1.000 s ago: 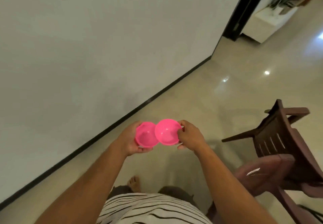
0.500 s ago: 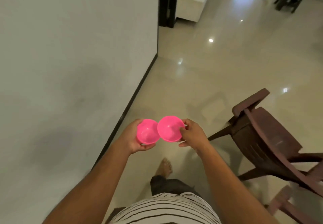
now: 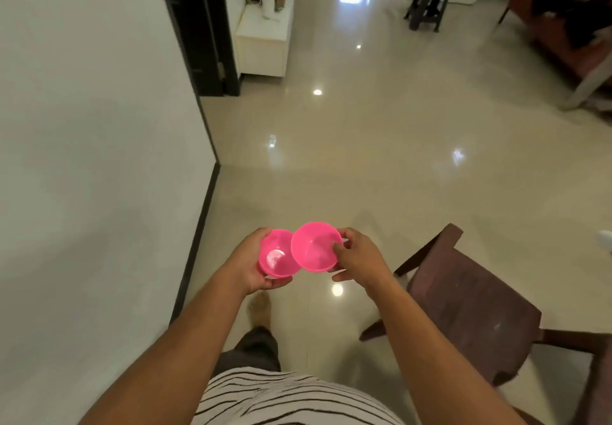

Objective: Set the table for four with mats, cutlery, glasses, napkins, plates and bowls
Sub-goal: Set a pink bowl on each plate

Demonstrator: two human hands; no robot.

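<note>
I carry two pink plastic bowls at waist height over the floor. My left hand (image 3: 250,265) grips the left pink bowl (image 3: 276,259) from its outer side and underneath. My right hand (image 3: 357,260) pinches the rim of the right pink bowl (image 3: 313,247), thumb inside it. The right bowl's rim overlaps the left bowl's rim. Both bowls look empty. No table or place settings are in view.
A white wall (image 3: 92,159) runs along my left. A dark brown plastic chair (image 3: 470,305) stands close on my right. Ahead lie glossy floor tiles, a dark door frame (image 3: 202,27), a white cabinet (image 3: 265,40), a stool (image 3: 427,4) and a sofa (image 3: 563,27).
The view has swung right and forward along the wall, revealing the room ahead. The chair has slid lower right. Both hands keep the same hold on the bowls.
</note>
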